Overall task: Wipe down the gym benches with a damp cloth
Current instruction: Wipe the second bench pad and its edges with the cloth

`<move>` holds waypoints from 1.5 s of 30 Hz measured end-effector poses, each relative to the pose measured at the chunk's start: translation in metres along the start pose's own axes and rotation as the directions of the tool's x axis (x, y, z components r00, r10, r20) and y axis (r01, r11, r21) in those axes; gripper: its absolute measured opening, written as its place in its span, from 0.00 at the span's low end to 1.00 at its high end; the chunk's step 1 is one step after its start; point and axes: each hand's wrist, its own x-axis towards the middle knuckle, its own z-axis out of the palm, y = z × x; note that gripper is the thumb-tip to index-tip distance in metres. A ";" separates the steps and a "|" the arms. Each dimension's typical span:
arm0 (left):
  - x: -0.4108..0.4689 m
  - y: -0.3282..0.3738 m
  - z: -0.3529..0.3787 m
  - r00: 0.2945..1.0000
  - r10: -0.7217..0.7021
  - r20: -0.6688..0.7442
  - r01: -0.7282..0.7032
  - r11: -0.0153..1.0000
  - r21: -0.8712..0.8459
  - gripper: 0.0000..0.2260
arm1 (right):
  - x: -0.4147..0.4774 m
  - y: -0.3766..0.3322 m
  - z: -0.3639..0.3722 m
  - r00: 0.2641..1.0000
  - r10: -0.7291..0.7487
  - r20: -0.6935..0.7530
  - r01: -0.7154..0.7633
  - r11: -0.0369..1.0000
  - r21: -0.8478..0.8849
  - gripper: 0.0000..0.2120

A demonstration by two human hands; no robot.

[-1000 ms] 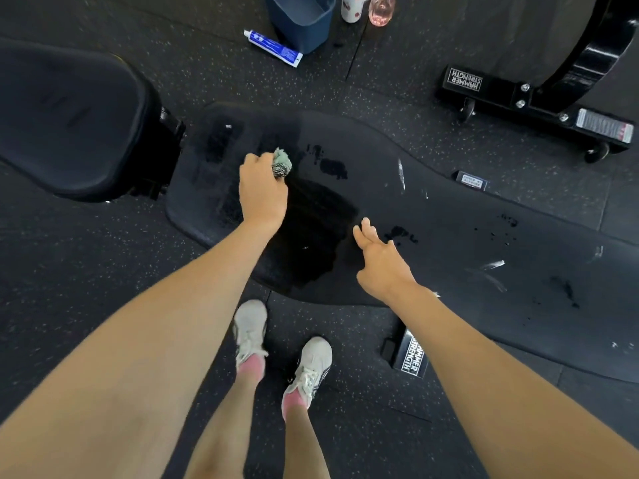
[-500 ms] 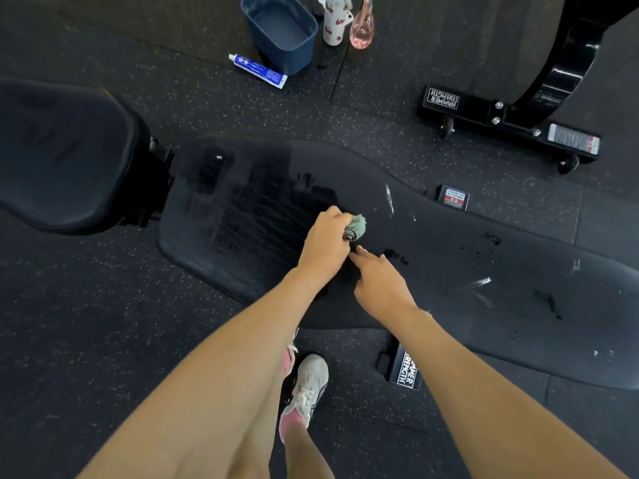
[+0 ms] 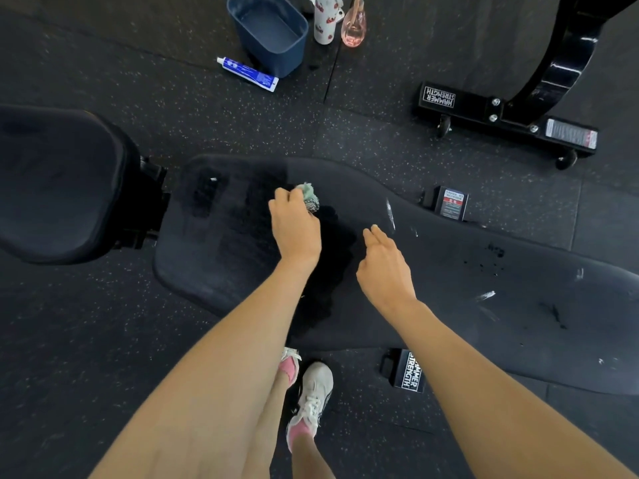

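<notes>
A long black padded gym bench [image 3: 484,288] runs across the view, its left part dark and wet in streaks. My left hand [image 3: 294,229] grips a small bunched green cloth [image 3: 309,194] and holds it down on the pad's left-centre. Only the cloth's tip shows past my fingers. My right hand [image 3: 385,271] hovers or rests just right of the wet patch, fingers straight and together, holding nothing. White smears and dark spots mark the pad's right half.
A second black pad [image 3: 62,181] sits at the left. On the floor behind stand a blue bucket [image 3: 273,32], a blue-white tube [image 3: 247,73], a white bottle [image 3: 323,22] and a pink spray bottle [image 3: 353,25]. A black machine base [image 3: 501,112] lies back right. My feet [image 3: 311,399] stand below.
My left hand has swept the cloth back up and to the left from beside my right hand. My right hand has drawn a little apart from it, fingers still straight.
</notes>
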 end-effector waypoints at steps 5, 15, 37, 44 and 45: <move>-0.023 0.013 0.017 0.974 0.161 0.156 -0.158 0.987 -0.035 0.19 | 0.005 0.002 0.002 0.998 0.025 -0.061 -0.023 0.999 0.028 0.29; -0.001 -0.003 0.001 0.981 0.162 0.103 -0.138 0.968 -0.207 0.16 | 0.014 0.000 -0.003 0.977 0.053 -0.206 -0.052 0.999 0.008 0.30; 0.049 0.012 -0.023 0.976 0.198 0.094 -0.188 0.976 -0.110 0.19 | 0.019 -0.018 0.011 0.996 -0.049 -0.069 0.050 0.998 0.023 0.31; 0.076 0.018 -0.014 1.000 0.005 -0.019 -0.003 0.997 0.079 0.18 | 0.022 -0.015 0.014 0.992 0.029 -0.120 -0.009 0.986 0.164 0.29; 0.071 0.024 -0.007 1.000 0.013 -0.006 -0.012 0.997 0.071 0.18 | 0.022 -0.013 0.015 0.992 0.035 -0.119 -0.013 0.984 0.176 0.29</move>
